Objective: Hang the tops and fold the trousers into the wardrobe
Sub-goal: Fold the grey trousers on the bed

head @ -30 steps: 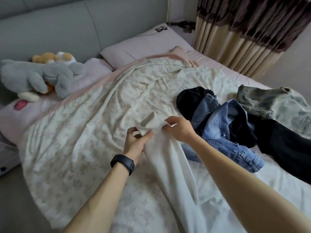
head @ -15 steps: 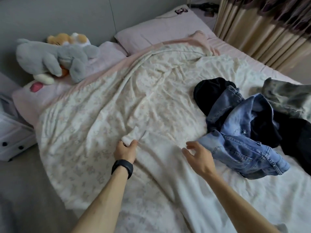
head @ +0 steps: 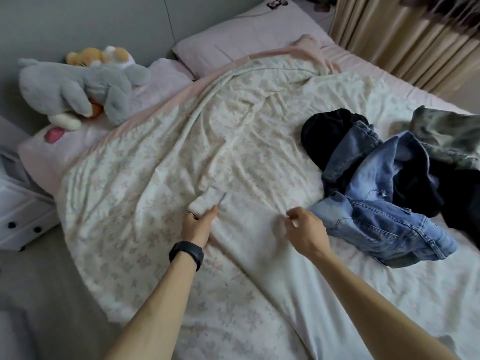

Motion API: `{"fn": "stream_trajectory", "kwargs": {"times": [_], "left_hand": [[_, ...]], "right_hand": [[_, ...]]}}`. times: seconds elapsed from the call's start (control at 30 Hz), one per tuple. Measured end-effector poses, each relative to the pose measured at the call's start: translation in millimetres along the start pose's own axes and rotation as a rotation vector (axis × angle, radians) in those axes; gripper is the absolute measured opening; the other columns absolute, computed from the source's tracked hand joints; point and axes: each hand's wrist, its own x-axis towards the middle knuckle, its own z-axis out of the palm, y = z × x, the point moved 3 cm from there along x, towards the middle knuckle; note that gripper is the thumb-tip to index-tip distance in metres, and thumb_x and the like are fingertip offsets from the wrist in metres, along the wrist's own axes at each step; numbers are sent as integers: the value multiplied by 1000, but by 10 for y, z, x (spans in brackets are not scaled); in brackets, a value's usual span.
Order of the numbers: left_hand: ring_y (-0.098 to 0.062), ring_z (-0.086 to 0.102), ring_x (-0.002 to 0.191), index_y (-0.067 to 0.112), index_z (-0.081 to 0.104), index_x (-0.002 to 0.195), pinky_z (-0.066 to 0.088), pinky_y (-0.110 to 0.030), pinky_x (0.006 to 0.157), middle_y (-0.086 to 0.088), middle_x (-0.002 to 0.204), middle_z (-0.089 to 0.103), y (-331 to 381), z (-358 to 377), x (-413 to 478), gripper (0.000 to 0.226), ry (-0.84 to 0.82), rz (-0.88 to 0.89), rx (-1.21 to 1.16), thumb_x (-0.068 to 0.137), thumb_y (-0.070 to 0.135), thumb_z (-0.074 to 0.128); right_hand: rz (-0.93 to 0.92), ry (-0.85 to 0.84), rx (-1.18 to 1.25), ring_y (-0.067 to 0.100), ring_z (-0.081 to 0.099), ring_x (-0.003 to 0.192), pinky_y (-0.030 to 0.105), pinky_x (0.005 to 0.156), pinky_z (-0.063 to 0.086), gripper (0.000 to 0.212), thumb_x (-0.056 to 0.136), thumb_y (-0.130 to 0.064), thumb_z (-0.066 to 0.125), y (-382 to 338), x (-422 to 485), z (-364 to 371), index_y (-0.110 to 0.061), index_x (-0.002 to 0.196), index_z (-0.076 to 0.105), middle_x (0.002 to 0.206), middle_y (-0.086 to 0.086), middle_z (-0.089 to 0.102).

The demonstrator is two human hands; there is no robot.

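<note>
On the bed, across a crumpled floral duvet (head: 145, 178), a long white garment (head: 259, 245) of soft, smooth cloth lies flat, running diagonally from mid-bed toward the near right edge. Its far end narrows to a rolled tip. The left hand (head: 197, 226) grips that tip, with the thumb along the cloth and the fingers curled round it. A black wristband (head: 186, 254) circles the left wrist. The right hand (head: 307, 235) is over the garment's right edge, its fingers loosely curled and motion-blurred; whether it pinches the fabric cannot be told. Just beside the right hand lies a heap of clothes. It comprises a blue denim garment (head: 376, 211) with stitched seams, a black garment (head: 327, 133) touching it from behind, and a camouflage-patterned garment (head: 446, 133) at far right. At the bed's head rest a pale pink pillow (head: 246, 35) and a grey plush toy (head: 75, 87), with an orange-and-white plush (head: 104, 54) behind it. Pleated beige curtains (head: 402, 40) hang at upper right. A white drawer unit (head: 23, 211) with dark knobs stands at left.
</note>
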Motion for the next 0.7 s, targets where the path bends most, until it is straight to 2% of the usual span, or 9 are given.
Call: {"fn": "stream_trajectory", "kwargs": {"times": [0.07,0.13,0.2,0.27,0.37,0.43,0.5,0.57,0.7], "left_hand": [[-29,71,93,14,69,107,59,-49,83,-8,102,75,-85,-14,-43,34,-56,-13,-35,80,31,82],[-26,68,84,15,68,105,56,-40,70,-9,100,74,-104,-42,-93,26,-54,33,26,84,26,79],[-24,68,82,15,65,107,54,-35,68,-7,99,73,-29,-76,-142,24,-24,139,71,89,27,75],[-18,70,87,22,66,106,55,-31,75,0,97,74,102,-17,-284,18,-37,277,68,90,27,73],[3,65,76,37,65,90,50,-17,69,12,86,71,292,145,-671,19,-57,527,165,90,20,73],[6,63,80,41,69,94,48,-14,69,14,90,69,386,282,-969,23,-102,668,255,89,19,73],[2,64,89,38,72,106,49,-15,75,14,99,68,420,467,-1330,25,-181,819,376,89,20,73],[-8,63,97,43,64,114,50,-22,79,13,104,69,340,680,-1740,35,-278,936,513,87,22,71],[-21,60,97,31,66,117,46,-33,82,7,104,68,-88,1043,-2595,42,-351,1136,782,76,24,70]], "right_hand": [[-91,-50,-15,21,63,105,31,77,44,31,94,-41,58,-341,82,36,-31,124,61,124,-7,64],[-152,-210,67,22,66,105,31,83,50,47,96,-45,60,-756,198,103,-28,139,52,135,-5,58],[-96,-352,265,19,73,88,31,71,58,64,94,-54,61,-1177,256,139,-24,148,43,138,-4,54],[9,-353,439,15,74,77,31,59,61,81,83,-73,60,-1430,256,76,-21,144,45,124,-5,60],[115,-371,569,15,74,81,29,55,60,90,61,-92,60,-1444,89,-142,-23,119,62,100,-6,67],[158,-317,620,16,75,80,30,59,61,72,64,-79,71,-1252,-84,-386,-21,107,67,98,0,72],[201,-191,685,13,75,72,30,60,61,40,76,-44,79,-885,-365,-723,-16,103,68,96,7,74],[228,-34,731,11,72,66,28,57,57,12,82,-14,72,-392,-743,-1069,-17,95,72,90,9,74],[358,146,880,13,63,65,25,58,49,28,85,8,58,730,-1969,-1588,-16,89,72,77,4,72]]}}
